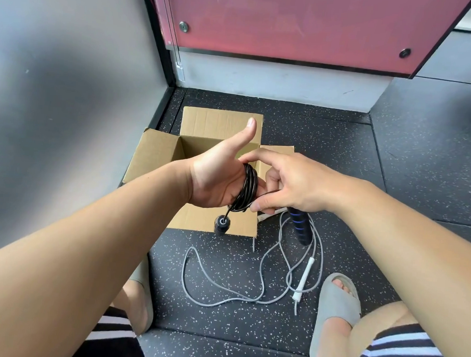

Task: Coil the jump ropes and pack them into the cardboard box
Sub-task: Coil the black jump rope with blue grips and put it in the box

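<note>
A black jump rope point(247, 188) is wound in several turns round the fingers of my left hand point(218, 174), whose thumb points up. One black handle point(221, 225) dangles below that hand. My right hand point(286, 181) pinches the rope's free end beside the coil, and the second handle point(300, 226), black with blue rings, hangs under it. Both hands hover over the open cardboard box point(158, 157). A grey jump rope point(222, 288) with a white handle point(304, 279) lies loose on the floor in front of the box.
The box stands on dark speckled rubber flooring point(327, 145), close to a grey wall on the left and a pink panel point(293, 22) behind. My feet in grey slides point(336, 308) rest on either side of the grey rope.
</note>
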